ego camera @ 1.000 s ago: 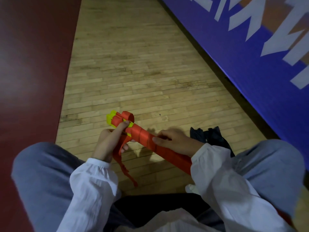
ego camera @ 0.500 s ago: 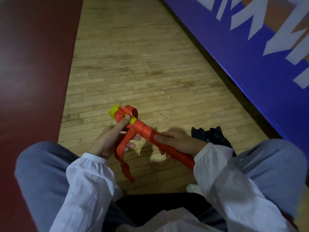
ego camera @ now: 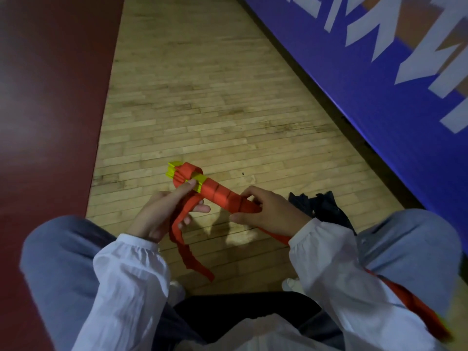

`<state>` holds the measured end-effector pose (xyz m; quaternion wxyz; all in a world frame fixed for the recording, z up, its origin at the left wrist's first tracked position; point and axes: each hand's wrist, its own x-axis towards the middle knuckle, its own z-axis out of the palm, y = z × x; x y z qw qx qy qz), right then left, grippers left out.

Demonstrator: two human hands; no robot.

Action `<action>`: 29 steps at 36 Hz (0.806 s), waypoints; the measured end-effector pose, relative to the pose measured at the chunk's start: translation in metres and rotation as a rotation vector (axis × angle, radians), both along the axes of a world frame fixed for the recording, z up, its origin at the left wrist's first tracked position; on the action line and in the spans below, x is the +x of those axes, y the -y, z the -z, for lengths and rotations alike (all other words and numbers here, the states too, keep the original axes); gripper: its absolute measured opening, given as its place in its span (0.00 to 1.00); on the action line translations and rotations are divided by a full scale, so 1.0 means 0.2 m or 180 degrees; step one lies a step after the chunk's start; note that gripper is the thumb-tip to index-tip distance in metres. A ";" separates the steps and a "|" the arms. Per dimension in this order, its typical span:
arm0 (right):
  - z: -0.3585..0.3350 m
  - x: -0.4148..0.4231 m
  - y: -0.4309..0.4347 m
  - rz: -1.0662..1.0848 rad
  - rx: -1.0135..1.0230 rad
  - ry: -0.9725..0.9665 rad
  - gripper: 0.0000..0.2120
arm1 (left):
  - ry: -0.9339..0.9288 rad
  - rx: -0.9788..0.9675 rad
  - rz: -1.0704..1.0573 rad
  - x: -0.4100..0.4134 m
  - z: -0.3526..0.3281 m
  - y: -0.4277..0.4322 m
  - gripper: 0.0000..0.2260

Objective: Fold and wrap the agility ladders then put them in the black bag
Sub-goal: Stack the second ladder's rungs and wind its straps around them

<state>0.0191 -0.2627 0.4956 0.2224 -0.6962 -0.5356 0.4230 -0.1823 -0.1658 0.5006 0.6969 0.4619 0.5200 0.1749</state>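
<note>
Light is dim and warm, casting soft hand shadows on the wooden floor toward the viewer. Wide-angle distortion bends the edges, where the blue banner blurs.

This is an indoor sports hall, a gym court. The floor is narrow pale hardwood strips laid in staggered rows, scuffed and glossy like a basketball court, and a dark red painted zone borders it on the left with a straight edge. On the right, a blue padded barrier with large white lettering runs along the boards. The person sits on the floor itself.
</note>
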 end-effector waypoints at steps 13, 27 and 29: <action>0.03 0.04 0.00 -0.0389 -0.0433 -0.0055 0.37 | -0.0212 0.0136 -0.0527 0.03 0.07 0.01 0.15; 0.06 0.08 0.00 -0.0152 -0.1136 -0.1660 0.08 | -0.0237 0.0095 -0.0305 -0.02 0.09 0.04 0.16; 0.08 0.08 -0.01 -0.0050 -0.1009 -0.1609 0.08 | -0.0126 0.0016 -0.0237 -0.01 0.09 0.04 0.16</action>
